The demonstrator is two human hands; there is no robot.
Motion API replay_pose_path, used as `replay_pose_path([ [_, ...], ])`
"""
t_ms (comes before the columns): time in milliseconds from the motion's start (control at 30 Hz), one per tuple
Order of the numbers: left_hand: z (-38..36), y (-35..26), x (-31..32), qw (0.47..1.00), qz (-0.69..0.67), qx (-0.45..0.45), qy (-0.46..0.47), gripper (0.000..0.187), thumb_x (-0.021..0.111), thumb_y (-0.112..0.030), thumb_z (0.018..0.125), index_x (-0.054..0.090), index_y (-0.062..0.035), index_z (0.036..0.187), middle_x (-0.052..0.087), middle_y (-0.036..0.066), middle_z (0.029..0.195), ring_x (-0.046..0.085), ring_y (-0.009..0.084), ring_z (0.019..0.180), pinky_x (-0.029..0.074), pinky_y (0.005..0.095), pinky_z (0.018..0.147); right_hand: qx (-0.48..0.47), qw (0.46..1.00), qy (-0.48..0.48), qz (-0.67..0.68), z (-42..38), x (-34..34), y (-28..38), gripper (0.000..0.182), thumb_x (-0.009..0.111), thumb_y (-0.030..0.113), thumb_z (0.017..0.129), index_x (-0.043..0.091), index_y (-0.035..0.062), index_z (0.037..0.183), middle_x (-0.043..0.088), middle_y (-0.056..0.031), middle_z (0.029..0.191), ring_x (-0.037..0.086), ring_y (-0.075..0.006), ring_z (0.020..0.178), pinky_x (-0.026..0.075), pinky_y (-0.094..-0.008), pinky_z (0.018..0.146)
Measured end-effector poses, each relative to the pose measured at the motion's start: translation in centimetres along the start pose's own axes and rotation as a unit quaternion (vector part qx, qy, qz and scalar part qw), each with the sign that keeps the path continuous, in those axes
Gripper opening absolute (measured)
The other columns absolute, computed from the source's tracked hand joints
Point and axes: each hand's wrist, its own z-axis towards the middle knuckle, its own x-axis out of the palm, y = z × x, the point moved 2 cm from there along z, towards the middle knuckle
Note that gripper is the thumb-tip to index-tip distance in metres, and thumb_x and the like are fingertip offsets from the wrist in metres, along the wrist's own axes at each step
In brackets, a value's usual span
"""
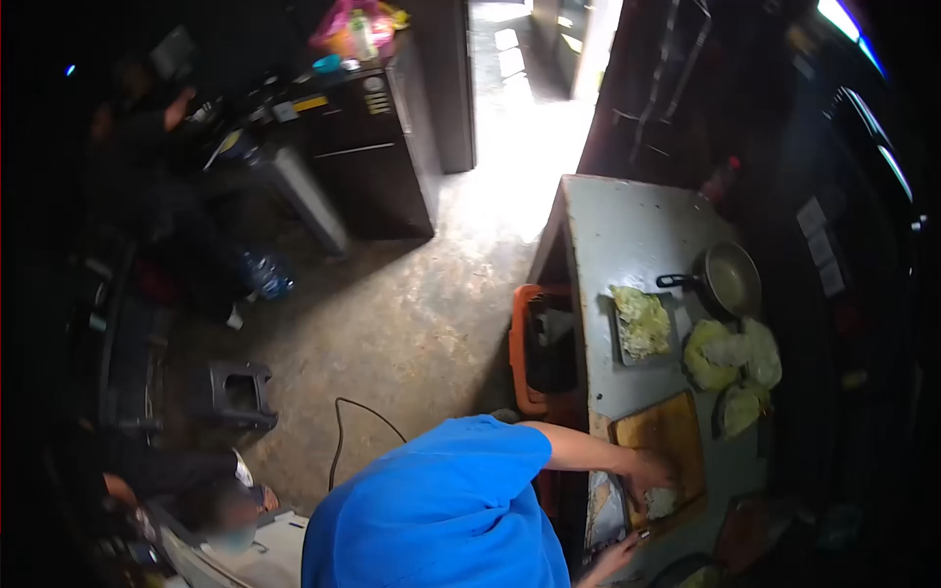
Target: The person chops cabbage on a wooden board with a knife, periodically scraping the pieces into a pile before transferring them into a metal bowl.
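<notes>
From where I stand, the nearest work is at the person's left hand, fingers lowered over a small pale heap of food on a wooden board. I can't tell whether those fingers grip the heap or just press on it. The right hand is curled at the bench's near edge, just beside the board; something dark with a bright glint shows at its fingertips, too small to make out, so I can't say how tightly it closes. The arm above the left hand runs back to a blue shirt.

Ahead of the hands and a little to their left, pale green leafy vegetables sit on the bench. Farther left comes a tray heaped with chopped greens, then a pan, its handle pointing back towards the bench edge. Left of the hands, against the bench's side, stands an orange bin. Well behind them, a dark stool stands on the floor, and beyond the bin is a dark cabinet topped by a pink bag.
</notes>
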Motion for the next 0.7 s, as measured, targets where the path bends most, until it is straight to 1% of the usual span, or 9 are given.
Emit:
replay_pose_path([
  [67, 1.0, 0.9, -1.0, 0.998, -0.050, -0.015, 0.017, 0.099, 0.084, -0.056, 0.068, 0.048, -0.0121, 0.149, 0.057, 0.023, 0.138, 0.050, 0.0445, 0.131, 0.042, 0.0576, 0.109, 0.059, 0.996, -0.038, 0.052, 0.1, 0.4, 2.8, 0.059, 0.048, 0.050, 0.108, 0.048, 0.0049, 0.146, 0.046, -0.0027, 0.082, 0.039, -0.0091, 0.051, 0.030, -0.0259, 0.039],
  [100, -1.4, -1.3, -0.5, 0.999, -0.035, -0.025, 0.025, 0.099, 0.084, -0.056, 0.068, 0.048, -0.0121, 0.149, 0.057, 0.023, 0.138, 0.050, 0.0445, 0.131, 0.042, 0.0576, 0.109, 0.060, 0.996, -0.020, 0.061, -2.9, -0.1, 1.5, 0.059, 0.048, 0.050, 0.108, 0.048, 0.0049, 0.146, 0.046, -0.0027, 0.082, 0.039, -0.0091, 0.051, 0.030, -0.0259, 0.039],
  [167, -0.1, -1.9, 0.3, 0.999, -0.008, -0.021, 0.022, 0.097, 0.083, -0.055, 0.070, 0.047, -0.0111, 0.149, 0.056, 0.023, 0.139, 0.049, 0.0449, 0.133, 0.041, 0.0581, 0.109, -0.060, 0.997, 0.025, -0.034, -3.4, -2.0, 3.2, 0.072, 0.044, 0.051, 0.107, 0.047, -0.0070, 0.148, 0.049, -0.0306, 0.150, 0.049, -0.0404, 0.138, 0.034, -0.0385, 0.118],
  [267, -0.3, -2.6, -0.4, 0.998, -0.036, -0.032, 0.038, 0.094, 0.082, -0.053, 0.072, 0.048, -0.0105, 0.149, 0.055, 0.024, 0.142, 0.048, 0.0453, 0.136, 0.041, 0.0573, 0.110, -0.066, 0.997, 0.034, -0.013, -4.3, -2.1, 4.8, 0.069, 0.044, 0.048, 0.108, 0.047, -0.0077, 0.148, 0.043, -0.0314, 0.154, 0.040, -0.0422, 0.145, 0.027, -0.0392, 0.122],
  [300, -0.3, -2.7, -0.4, 0.998, -0.035, -0.035, 0.036, 0.094, 0.082, -0.053, 0.072, 0.048, -0.0105, 0.149, 0.055, 0.024, 0.142, 0.048, 0.0453, 0.136, 0.041, 0.0573, 0.110, -0.068, 0.997, 0.037, -0.014, -3.7, -2.1, 4.0, 0.069, 0.044, 0.048, 0.108, 0.047, -0.0077, 0.148, 0.043, -0.0314, 0.154, 0.040, -0.0422, 0.145, 0.027, -0.0392, 0.122],
  [367, -0.4, -2.8, -0.2, 0.994, -0.058, -0.058, 0.067, 0.089, 0.080, -0.053, 0.075, 0.050, -0.0103, 0.147, 0.055, 0.024, 0.143, 0.046, 0.0454, 0.138, 0.040, 0.0561, 0.112, -0.145, 0.988, -0.001, -0.055, -1.0, -2.1, 1.2, 0.073, 0.048, 0.057, 0.105, 0.059, -0.0073, 0.137, 0.064, -0.0299, 0.129, 0.065, -0.0369, 0.113, 0.051, -0.0406, 0.096],
  [400, -0.4, -3.0, -0.3, 0.994, -0.058, -0.059, 0.064, 0.089, 0.080, -0.053, 0.075, 0.050, -0.0103, 0.147, 0.055, 0.024, 0.143, 0.046, 0.0454, 0.138, 0.040, 0.0561, 0.112, -0.146, 0.988, -0.001, -0.056, 1.4, -2.0, -0.9, 0.073, 0.048, 0.057, 0.105, 0.059, -0.0073, 0.137, 0.064, -0.0299, 0.129, 0.065, -0.0369, 0.113, 0.051, -0.0406, 0.096],
  [467, -0.2, -3.3, -0.7, 0.999, -0.015, -0.012, 0.045, 0.087, 0.080, -0.053, 0.076, 0.052, -0.0094, 0.146, 0.056, 0.025, 0.141, 0.047, 0.0449, 0.137, 0.040, 0.0555, 0.112, 0.050, 0.990, 0.071, 0.112, 6.1, -1.7, -5.1, 0.048, 0.049, 0.053, 0.106, 0.055, 0.0079, 0.118, 0.038, -0.0005, 0.068, 0.037, -0.0113, 0.049, 0.030, -0.0284, 0.040],
  [700, 1.1, -2.1, 1.5, 0.996, -0.008, 0.087, 0.002, 0.083, 0.080, -0.056, 0.076, 0.058, -0.0048, 0.138, 0.061, 0.026, 0.129, 0.054, 0.0475, 0.124, 0.044, 0.0557, 0.106, 0.050, 0.986, 0.055, 0.152, 1.1, -1.9, -2.1, 0.042, 0.049, 0.049, 0.107, 0.056, 0.0094, 0.119, 0.041, 0.0019, 0.071, 0.039, -0.0094, 0.051, 0.032, -0.0267, 0.042],
])
